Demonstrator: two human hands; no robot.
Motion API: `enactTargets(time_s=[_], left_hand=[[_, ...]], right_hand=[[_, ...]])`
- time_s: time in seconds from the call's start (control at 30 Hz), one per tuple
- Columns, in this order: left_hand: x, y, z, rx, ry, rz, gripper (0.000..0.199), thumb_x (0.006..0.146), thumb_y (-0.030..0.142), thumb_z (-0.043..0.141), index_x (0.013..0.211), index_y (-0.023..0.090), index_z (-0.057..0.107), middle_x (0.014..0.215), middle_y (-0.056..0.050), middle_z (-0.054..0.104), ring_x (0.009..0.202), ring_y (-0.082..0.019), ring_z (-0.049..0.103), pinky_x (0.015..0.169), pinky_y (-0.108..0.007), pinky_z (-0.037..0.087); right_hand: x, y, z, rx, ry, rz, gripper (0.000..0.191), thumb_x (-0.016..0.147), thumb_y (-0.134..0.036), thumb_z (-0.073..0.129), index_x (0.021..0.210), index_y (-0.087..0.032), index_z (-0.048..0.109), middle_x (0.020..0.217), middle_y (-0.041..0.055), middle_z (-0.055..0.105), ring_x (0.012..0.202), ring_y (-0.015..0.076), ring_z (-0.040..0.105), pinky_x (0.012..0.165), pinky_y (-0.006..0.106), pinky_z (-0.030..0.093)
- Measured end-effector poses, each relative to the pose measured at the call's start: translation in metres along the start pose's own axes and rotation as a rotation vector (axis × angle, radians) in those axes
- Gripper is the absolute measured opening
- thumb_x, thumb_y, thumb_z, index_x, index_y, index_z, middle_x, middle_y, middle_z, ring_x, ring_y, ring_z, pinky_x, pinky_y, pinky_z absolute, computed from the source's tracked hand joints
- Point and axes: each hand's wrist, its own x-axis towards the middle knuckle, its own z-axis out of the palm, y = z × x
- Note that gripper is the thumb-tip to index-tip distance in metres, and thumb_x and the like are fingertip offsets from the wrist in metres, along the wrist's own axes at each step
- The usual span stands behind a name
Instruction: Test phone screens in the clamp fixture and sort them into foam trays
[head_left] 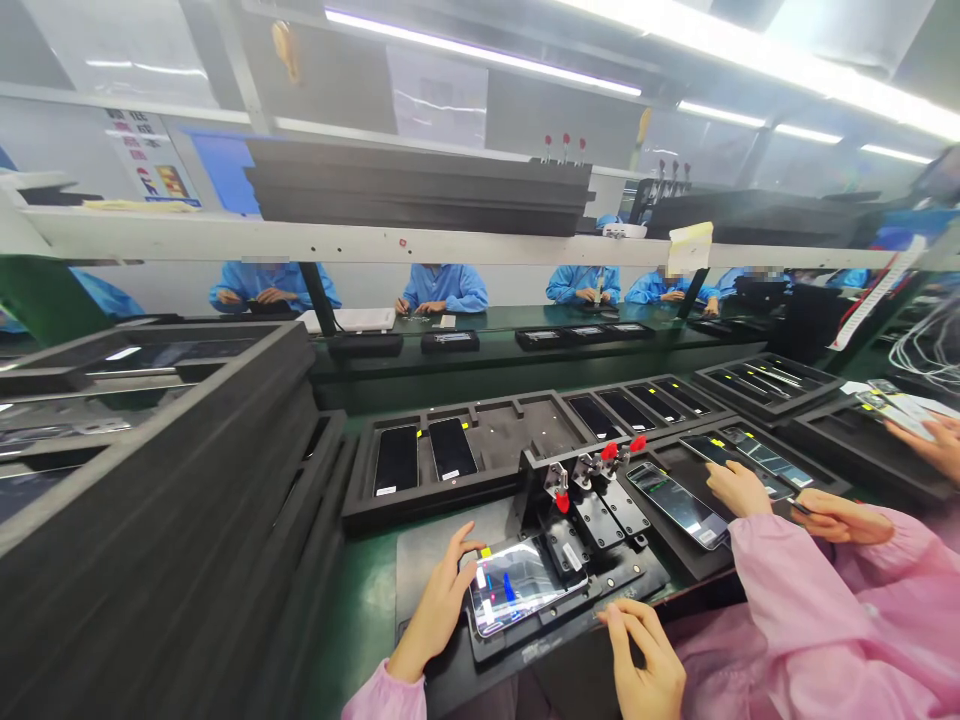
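A lit phone screen [517, 585] with a yellow tab lies flat in a black clamping jig [570, 600] in front of me. My left hand [442, 600] is at its left edge, fingers stretched out, fingertips touching the corner near the tab. The jig carries metal toggle clamps [556, 485] with red tips over black pressing blocks [596, 515]. Just off the jig's front edge is my right hand [646, 655], thumb and fingers drawn together. Whatever small thing it may pinch cannot be made out.
Behind the jig, a black foam tray [491, 475] holds several dark phone screens [396, 460]. Stacked foam trays [187, 520] rise at my left. At right, a co-worker's hands [739, 490] in pink sleeves work over another tray. A white shelf [450, 243] crosses above.
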Motion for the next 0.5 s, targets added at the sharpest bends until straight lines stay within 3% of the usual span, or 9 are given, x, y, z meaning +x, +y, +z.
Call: enactTargets(time_s=[0.13,0.23,0.3,0.37,0.5], left_hand=[[0.0,-0.001,0.0,-0.023,-0.004,0.007,0.047,0.09,0.043,0.03,0.134,0.025,0.029,0.125,-0.006,0.055,0.108,-0.02,0.053,0.097,-0.035,0.034],[0.0,-0.003,0.0,-0.048,0.021,0.013,0.049,0.089,0.044,0.031,0.134,0.024,0.03,0.122,-0.006,0.057,0.109,-0.02,0.053,0.098,-0.035,0.034],[0.0,-0.006,0.001,-0.081,0.055,0.025,0.049,0.089,0.044,0.033,0.133,0.024,0.031,0.12,-0.006,0.057,0.111,-0.02,0.053,0.099,-0.035,0.034],[0.0,-0.012,0.002,-0.116,0.083,0.03,0.049,0.088,0.044,0.035,0.133,0.023,0.032,0.12,-0.007,0.058,0.112,-0.02,0.052,0.1,-0.036,0.034],[0.006,-0.027,0.003,-0.175,0.141,0.045,0.05,0.085,0.045,0.038,0.13,0.022,0.036,0.116,-0.008,0.06,0.108,-0.022,0.056,0.098,-0.038,0.038]], right_hand=[[0.013,-0.01,-0.004,0.045,0.049,-0.04,0.018,0.081,-0.027,0.056,0.069,-0.022,0.068,0.073,0.0031,0.061,0.064,0.0152,0.061,0.062,0.026,0.049],[0.048,-0.04,-0.008,0.136,0.099,-0.106,0.016,0.08,-0.022,0.055,0.07,-0.026,0.067,0.073,0.0024,0.06,0.064,0.017,0.06,0.057,0.03,0.049],[0.088,-0.073,-0.01,0.205,0.146,-0.203,0.017,0.08,-0.02,0.054,0.071,-0.029,0.065,0.074,0.0019,0.06,0.065,0.0182,0.059,0.054,0.032,0.048],[0.138,-0.111,-0.01,0.253,0.145,-0.359,0.016,0.079,-0.017,0.054,0.072,-0.027,0.064,0.078,0.0014,0.061,0.07,0.0183,0.06,0.062,0.034,0.049],[0.25,-0.167,0.018,0.199,0.012,-0.586,0.009,0.078,-0.02,0.056,0.084,-0.022,0.063,0.088,0.0022,0.064,0.086,0.0172,0.06,0.082,0.033,0.047]])
